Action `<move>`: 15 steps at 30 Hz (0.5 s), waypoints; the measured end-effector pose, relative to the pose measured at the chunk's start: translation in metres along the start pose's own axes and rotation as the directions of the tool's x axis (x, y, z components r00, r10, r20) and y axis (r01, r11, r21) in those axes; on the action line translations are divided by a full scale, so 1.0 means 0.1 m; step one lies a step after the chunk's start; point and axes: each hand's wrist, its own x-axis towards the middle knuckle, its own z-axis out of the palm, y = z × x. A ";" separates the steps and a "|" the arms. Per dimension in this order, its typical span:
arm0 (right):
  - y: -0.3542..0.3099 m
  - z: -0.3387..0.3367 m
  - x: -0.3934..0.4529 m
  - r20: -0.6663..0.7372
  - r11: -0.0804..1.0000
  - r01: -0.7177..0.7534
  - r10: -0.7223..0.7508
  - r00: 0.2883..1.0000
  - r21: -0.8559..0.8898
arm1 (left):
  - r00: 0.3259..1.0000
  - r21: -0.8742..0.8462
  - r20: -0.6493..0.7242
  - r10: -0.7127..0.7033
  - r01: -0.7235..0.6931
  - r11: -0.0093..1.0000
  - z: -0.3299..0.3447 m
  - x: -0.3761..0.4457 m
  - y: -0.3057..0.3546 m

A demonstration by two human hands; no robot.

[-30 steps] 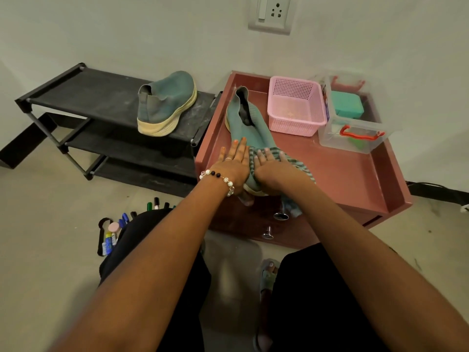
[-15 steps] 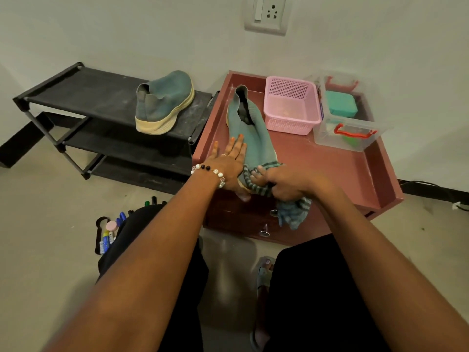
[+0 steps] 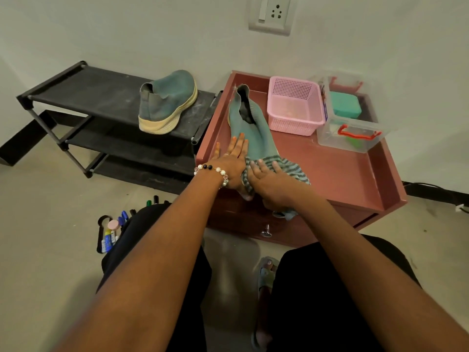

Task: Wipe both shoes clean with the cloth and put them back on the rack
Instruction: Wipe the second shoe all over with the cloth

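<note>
A black rack [image 3: 106,97] is standing at the far left against the wall, and one teal shoe [image 3: 167,102] with a cream sole is sitting on its top shelf, heel toward the camera. On the floor below the rack, a pouch of markers [image 3: 111,232] is lying beside the person's left knee.

Just right of the rack, a reddish worktop [image 3: 342,174] with a raised rim is carrying the second shoe [image 3: 251,125], which is lying along its left side with the opening toward the wall and the toe toward the person. The left hand [image 3: 232,163], wearing a bead bracelet [image 3: 212,170], is lying flat with straight fingers against the left side of this shoe, steadying it. The right hand [image 3: 269,181] is pressing a striped cloth [image 3: 289,166] down over the toe, fingers fairly straight and spread on the fabric; one end of the cloth is hanging over the worktop's front edge below the palm, and whether the thumb is curling round it cannot be seen.

Further right, a pink basket [image 3: 294,107] is standing just beside the shoe. A clear box [image 3: 352,118] with red handles is touching it at the back right corner, holding a green case [image 3: 346,105].
</note>
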 end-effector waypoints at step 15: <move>0.02 -0.13 0.23 -0.018 0.993 -0.011 0.014 1.000 0.121 | 1.000 -0.175 0.006 -0.009 0.010 0.985 -0.08 -0.01 0.01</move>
